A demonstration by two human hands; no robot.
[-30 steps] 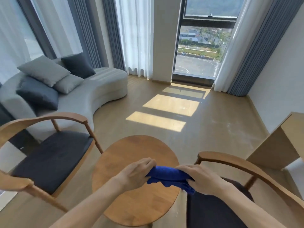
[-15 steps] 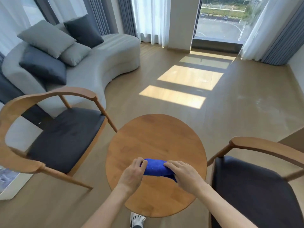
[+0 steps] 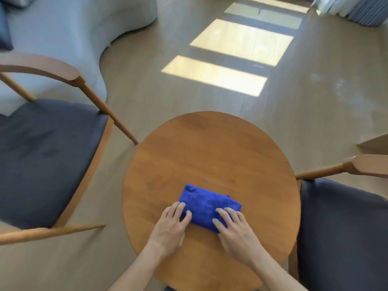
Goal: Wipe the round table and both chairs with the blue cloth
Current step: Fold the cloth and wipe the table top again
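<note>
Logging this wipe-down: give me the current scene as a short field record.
cloth: blue cloth, folded, flat on the near part of the table
table: round table, wooden
left hand: left hand, fingers straight, pressing the cloth's left end
right hand: right hand, fingers straight, pressing its right end
chairs: left chair and right chair, dark seats, neither touched

wood floor [image 3: 210, 106] – sunlit patches [image 3: 241, 42], grey sofa [image 3: 69, 24], curtains [image 3: 352, 7].
</note>
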